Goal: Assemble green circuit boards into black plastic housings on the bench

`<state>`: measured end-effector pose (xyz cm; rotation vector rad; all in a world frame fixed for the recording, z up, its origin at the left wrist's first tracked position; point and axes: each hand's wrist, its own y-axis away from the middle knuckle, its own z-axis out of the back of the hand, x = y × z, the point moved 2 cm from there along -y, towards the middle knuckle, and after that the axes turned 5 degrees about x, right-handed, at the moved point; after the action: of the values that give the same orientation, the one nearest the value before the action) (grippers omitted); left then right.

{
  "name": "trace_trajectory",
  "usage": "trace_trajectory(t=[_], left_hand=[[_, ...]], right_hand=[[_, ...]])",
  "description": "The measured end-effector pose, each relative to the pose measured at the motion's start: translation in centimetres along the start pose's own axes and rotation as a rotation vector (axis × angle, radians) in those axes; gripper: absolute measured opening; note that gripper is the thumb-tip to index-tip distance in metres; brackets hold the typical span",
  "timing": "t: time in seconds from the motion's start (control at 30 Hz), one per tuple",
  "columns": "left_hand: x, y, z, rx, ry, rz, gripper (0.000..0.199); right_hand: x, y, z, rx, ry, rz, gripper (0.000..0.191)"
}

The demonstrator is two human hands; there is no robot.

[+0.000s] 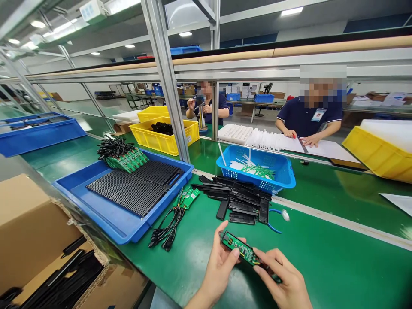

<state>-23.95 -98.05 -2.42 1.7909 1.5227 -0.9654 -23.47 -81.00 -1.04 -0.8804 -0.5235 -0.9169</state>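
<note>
A green circuit board (240,247) with a small display sits in a narrow black casing, tilted down to the right above the green table. My left hand (222,262) grips its left part, thumb on the board's near edge. At the right end, where coloured wires show, my right hand (278,272) pinches the casing with thumb and fingers. Black casing pieces (238,199) lie heaped just beyond my hands. To the left, several green boards (189,197) with black cables (169,225) rest on the table.
A blue tray (128,236) holds black strips and stacked boards. Behind the heap stands a blue basket (277,184) with ties. Yellow bins (154,143) are further back. A cardboard box (28,206) is at lower left. Two people work across the table; a metal post (169,86) rises centrally.
</note>
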Motion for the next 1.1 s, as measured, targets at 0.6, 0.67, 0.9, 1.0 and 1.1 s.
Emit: trace_trajectory(t=[0.6,0.67,0.9,1.0,1.1], left_hand=[[0.1,-0.2,0.1,-0.184,-0.263,0.025,0.094],[0.3,-0.1,0.1,-0.2,-0.276,0.019,0.092],[-0.3,0.0,-0.4,-0.233,-0.249,0.041,0.092],[-0.8,-0.3,0.6,-0.274,-0.181,0.088,0.087],[-1.2,-0.4,1.5,-0.303,-0.189,0.092,0.072]], right_hand=[[0.0,0.0,-5.1,0.242,-0.62,-0.607,0.06],[-0.1,0.1,-5.3,0.227,-0.595,-0.603,0.059],[0.5,-0.2,-4.6,0.231,-0.589,-0.583,0.05],[0.5,-0.6,-3.5,0.274,-0.429,-0.477,0.035],[0.1,-0.7,-2.6,0.214,-0.24,-0.412,0.023]])
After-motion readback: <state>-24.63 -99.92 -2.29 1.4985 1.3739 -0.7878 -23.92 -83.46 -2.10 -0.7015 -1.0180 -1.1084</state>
